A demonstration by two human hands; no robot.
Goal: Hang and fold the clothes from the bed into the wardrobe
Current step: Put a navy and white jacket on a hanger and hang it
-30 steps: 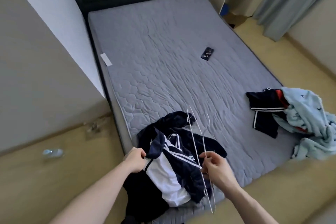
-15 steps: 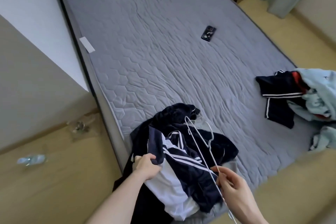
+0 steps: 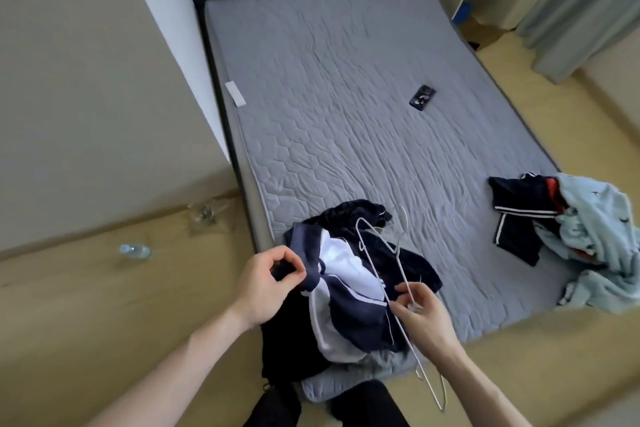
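Note:
A navy and white jacket (image 3: pixel 349 291) lies bunched on the near corner of the grey mattress (image 3: pixel 346 107), partly hanging over its edge. My left hand (image 3: pixel 270 282) pinches the jacket's navy collar edge. My right hand (image 3: pixel 420 312) grips thin white wire hangers (image 3: pixel 377 263) held over the jacket, their hooks pointing away from me. A second heap lies at the mattress's right edge: a dark garment with white stripes (image 3: pixel 519 218) and a light blue fleece piece (image 3: pixel 599 239).
A black phone (image 3: pixel 422 98) lies mid-mattress. A white tag (image 3: pixel 235 94) sits at the left edge. A plastic bottle (image 3: pixel 135 251) and a clear object (image 3: pixel 204 213) rest on the wooden floor by the wall. Curtains (image 3: pixel 588 3) hang at the far right.
The view tilted back up, showing the headboard again. My left hand shifted along the jacket collar into a pinch. My right hand kept the hangers over the jacket.

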